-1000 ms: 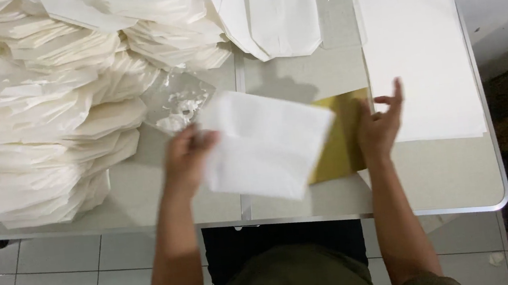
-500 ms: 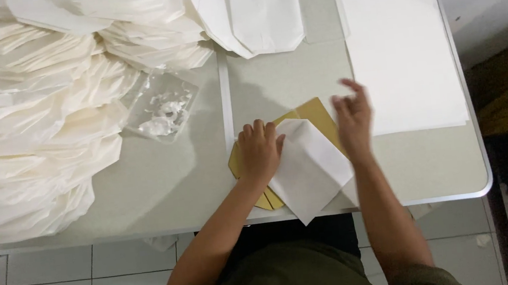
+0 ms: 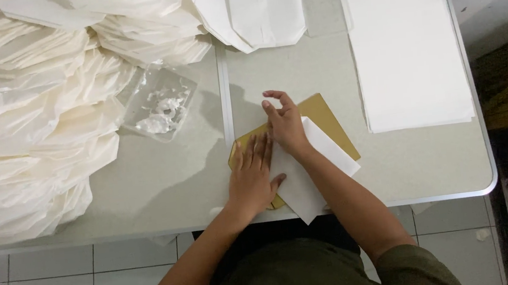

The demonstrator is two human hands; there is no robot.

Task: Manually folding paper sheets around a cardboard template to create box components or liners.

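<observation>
A white paper sheet [image 3: 326, 166] lies folded over a tan cardboard template [image 3: 327, 119] near the table's front edge. My left hand [image 3: 252, 177] lies flat with fingers spread on the template's left part and the sheet's edge. Just above it, my right hand [image 3: 285, 123] presses down on the fold with its palm, fingers loosely curled. Neither hand grips anything.
A large heap of finished white paper bags [image 3: 23, 104] covers the table's left half. A clear plastic tray with white paste [image 3: 159, 105] sits beside it. A stack of flat white sheets [image 3: 404, 45] lies at the right, folded bags [image 3: 255, 7] at the back. The grey table [image 3: 176, 176] ends near my body.
The white sheet, held in the air a second ago, has been laid on the tan template and folded. Both hands have come together onto it, now pressing it flat.
</observation>
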